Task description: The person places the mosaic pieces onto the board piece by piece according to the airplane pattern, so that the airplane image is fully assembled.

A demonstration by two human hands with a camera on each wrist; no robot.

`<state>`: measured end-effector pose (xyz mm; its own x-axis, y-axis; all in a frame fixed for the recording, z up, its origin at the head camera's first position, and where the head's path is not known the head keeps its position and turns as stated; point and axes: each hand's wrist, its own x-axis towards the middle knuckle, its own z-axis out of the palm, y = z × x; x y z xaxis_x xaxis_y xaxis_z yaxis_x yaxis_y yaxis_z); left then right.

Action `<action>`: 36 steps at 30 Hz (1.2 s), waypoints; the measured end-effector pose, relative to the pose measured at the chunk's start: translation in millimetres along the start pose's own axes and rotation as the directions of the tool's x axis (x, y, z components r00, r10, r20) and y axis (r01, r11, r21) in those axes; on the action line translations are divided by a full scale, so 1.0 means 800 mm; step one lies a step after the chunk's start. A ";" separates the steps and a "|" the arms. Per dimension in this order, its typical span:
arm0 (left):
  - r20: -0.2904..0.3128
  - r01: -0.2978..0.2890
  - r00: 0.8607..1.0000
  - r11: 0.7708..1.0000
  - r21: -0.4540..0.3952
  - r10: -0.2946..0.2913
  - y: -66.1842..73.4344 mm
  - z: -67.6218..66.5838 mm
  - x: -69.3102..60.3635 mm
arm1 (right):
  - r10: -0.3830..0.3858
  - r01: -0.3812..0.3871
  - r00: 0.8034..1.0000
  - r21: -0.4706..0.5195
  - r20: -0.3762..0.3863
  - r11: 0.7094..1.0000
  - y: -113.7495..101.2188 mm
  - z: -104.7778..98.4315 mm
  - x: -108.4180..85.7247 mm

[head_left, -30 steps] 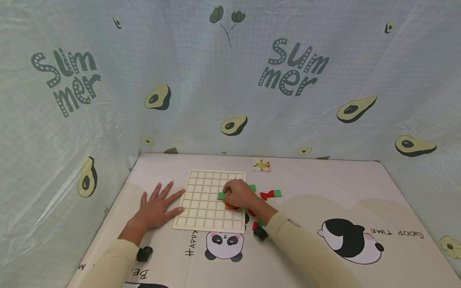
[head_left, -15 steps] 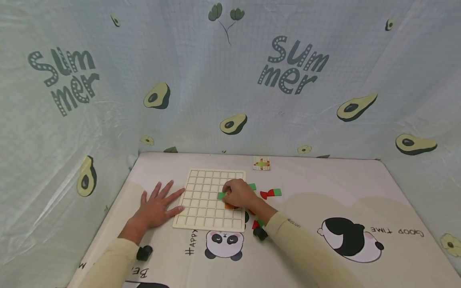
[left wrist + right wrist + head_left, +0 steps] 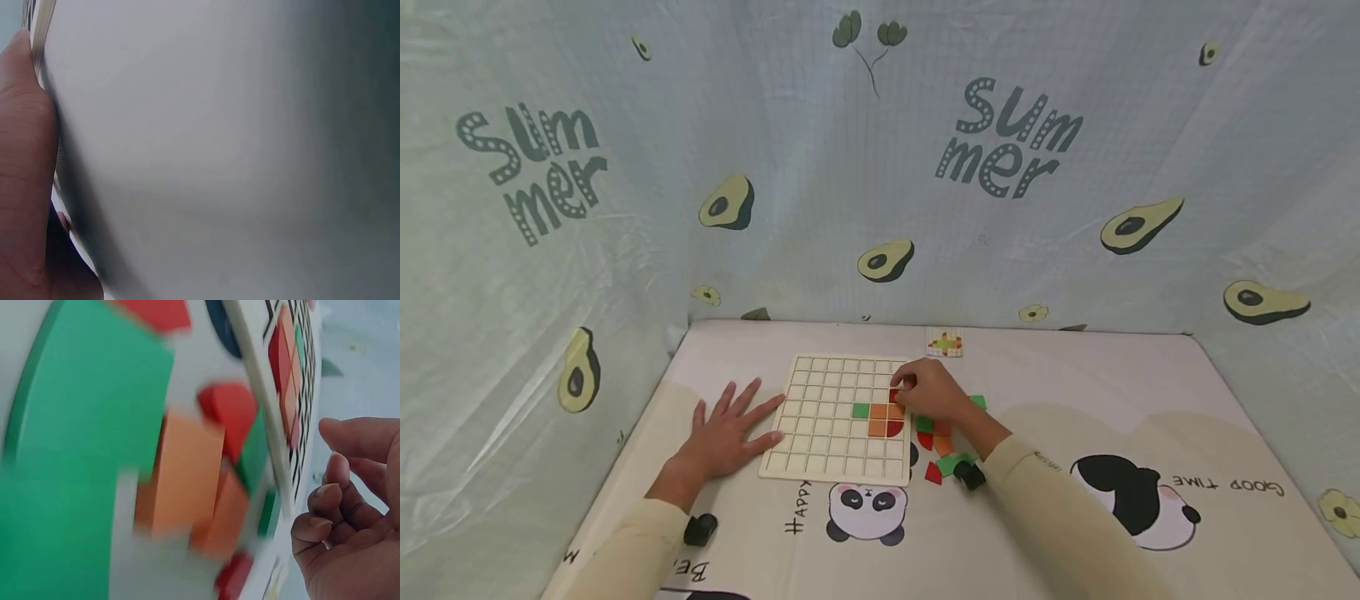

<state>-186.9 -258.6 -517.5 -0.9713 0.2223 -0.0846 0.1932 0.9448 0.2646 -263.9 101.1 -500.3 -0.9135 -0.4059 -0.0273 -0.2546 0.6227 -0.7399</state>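
Observation:
A pale wooden grid board (image 3: 820, 417) lies on the table. My left hand (image 3: 722, 440) rests spread at its left edge, fingertips touching or very near it. Toward the board's right side sit a green square (image 3: 861, 411), several orange squares (image 3: 877, 428), a red rounded piece (image 3: 895, 428) and another red piece (image 3: 893, 396). Over that last piece is my right hand (image 3: 931, 390), partly covering it. The right wrist view shows this hand (image 3: 356, 506) with fingers loosely bent and nothing visible between them. In the left wrist view only part of the left hand (image 3: 25, 169) shows.
Loose green (image 3: 955, 463), red (image 3: 933, 473) and orange (image 3: 943, 443) pieces lie right of the board, some under the right forearm. A small pattern card (image 3: 944, 342) is at the back. Patterned curtains (image 3: 880, 167) enclose the table.
My right hand has moved back and to the right, uncovering the orange squares and the red rounded piece. A red piece now shows in the cells behind them. The left hand has stayed put.

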 end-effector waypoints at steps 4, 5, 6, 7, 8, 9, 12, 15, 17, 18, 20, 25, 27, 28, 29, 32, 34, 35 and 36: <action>0.002 0.004 1.000 1.000 -0.003 -0.004 -0.001 0.002 0.002 | 0.038 -0.039 0.999 -0.020 -0.017 0.999 0.016 -0.022 -0.006; 0.003 0.004 1.000 1.000 -0.001 -0.004 -0.001 0.002 0.002 | 0.052 -0.052 0.999 -0.028 -0.017 0.998 0.021 -0.028 -0.007; 0.004 0.004 1.000 1.000 0.002 -0.004 -0.001 0.002 0.002 | 0.068 -0.068 0.998 -0.034 -0.018 0.997 0.025 -0.033 -0.009; 0.008 0.008 1.000 1.000 0.003 -0.008 -0.002 0.002 0.003 | 0.078 -0.079 0.997 -0.042 -0.020 0.996 0.030 -0.039 -0.011; 0.007 0.007 1.000 1.000 0.005 -0.007 -0.002 0.002 0.003 | 0.087 -0.088 0.996 -0.053 -0.019 0.995 0.035 -0.044 -0.013; 0.007 0.007 1.000 1.000 0.005 -0.007 -0.002 0.002 0.003 | 0.097 -0.098 0.995 -0.060 -0.017 0.993 0.039 -0.050 -0.016; 0.004 0.004 1.000 1.000 0.006 -0.004 -0.001 0.001 0.004 | 0.115 -0.116 0.993 -0.076 -0.017 0.990 0.053 -0.065 -0.023; 0.000 0.002 1.000 1.000 0.005 -0.002 -0.001 0.001 0.003 | 0.128 -0.128 0.992 -0.071 -0.004 0.989 0.067 -0.079 -0.030; -0.003 -0.001 1.000 1.000 0.006 0.001 -0.001 0.001 0.002 | 0.143 -0.142 0.990 -0.073 0.004 0.987 0.077 -0.088 -0.035; -0.006 -0.005 1.000 1.000 0.005 0.005 -0.001 0.001 0.002 | 0.148 -0.147 0.989 -0.074 0.010 0.986 0.082 -0.092 -0.038; -0.009 -0.005 1.000 1.000 0.000 0.005 -0.001 0.002 0.003 | 0.164 -0.162 0.986 -0.079 0.018 0.984 0.092 -0.100 -0.043; -0.003 0.005 1.000 1.000 -0.001 -0.005 -0.003 0.004 0.004 | 0.155 -0.152 0.987 -0.081 0.041 0.985 0.109 -0.111 -0.055; -0.002 0.006 1.000 1.000 -0.001 -0.006 -0.003 0.004 0.004 | 0.148 -0.144 0.987 -0.079 0.054 0.987 0.112 -0.111 -0.059; -0.001 0.005 1.000 1.000 0.001 -0.005 -0.003 0.004 0.004 | 0.140 -0.135 0.988 -0.083 0.062 0.987 0.113 -0.111 -0.061; 0.001 0.009 1.000 1.000 -0.002 -0.009 -0.003 0.004 0.004 | 0.141 -0.135 0.988 -0.085 0.066 0.987 0.114 -0.110 -0.062; -0.001 0.007 1.000 1.000 -0.005 -0.007 -0.003 0.004 0.005 | 0.144 -0.137 0.987 -0.094 0.070 0.986 0.113 -0.108 -0.066; -0.003 0.005 1.000 1.000 -0.007 -0.005 -0.002 0.004 0.005 | 0.147 -0.140 0.987 -0.098 0.070 0.985 0.111 -0.107 -0.067; -0.002 0.006 1.000 1.000 -0.008 -0.006 -0.002 0.004 0.004 | 0.156 -0.149 0.985 -0.098 0.067 0.984 0.110 -0.107 -0.067; -0.003 0.005 1.000 1.000 -0.007 -0.005 -0.002 0.004 0.004 | 0.150 -0.143 0.986 -0.101 0.069 0.985 0.110 -0.106 -0.068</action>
<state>-189.7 -258.5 -521.2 -0.9726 0.2170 -0.0831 0.1875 0.9442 0.2708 -263.5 234.6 -506.5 -0.9173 -0.3530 -0.1841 -0.1526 0.7388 -0.6564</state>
